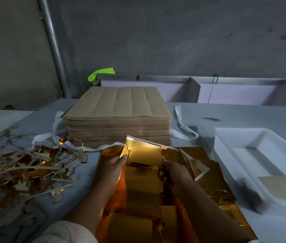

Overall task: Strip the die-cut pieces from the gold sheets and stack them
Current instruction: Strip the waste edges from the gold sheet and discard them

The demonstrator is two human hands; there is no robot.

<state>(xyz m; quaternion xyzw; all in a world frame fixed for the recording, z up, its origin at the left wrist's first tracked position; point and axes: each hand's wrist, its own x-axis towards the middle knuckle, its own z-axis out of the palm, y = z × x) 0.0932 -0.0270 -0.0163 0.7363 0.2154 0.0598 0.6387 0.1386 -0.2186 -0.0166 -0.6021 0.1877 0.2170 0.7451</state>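
The work is looking well underway but far from finished. Just in front of the tall brown stack, both hands are lifting a die-cut piece: the left hand is pinching its left edge with the thumb on top, and the right hand is curling its fingers round the right edge, where torn trim is hanging loose. Below the hands, nearer the person than the stack, more gold sheets are lying spread and overlapping, seemingly waiting to be stripped. Left of the stack, a scrap heap of thin, jagged strips is showing how much has been pulled away already. The piece is shining like mirror foil, with dotted perforation lines and a pale board backing; the stack is showing matte brown faces with creases, and whether those are finished pieces I cannot tell. Right of the stack, a white foam tray is holding one tan piece.
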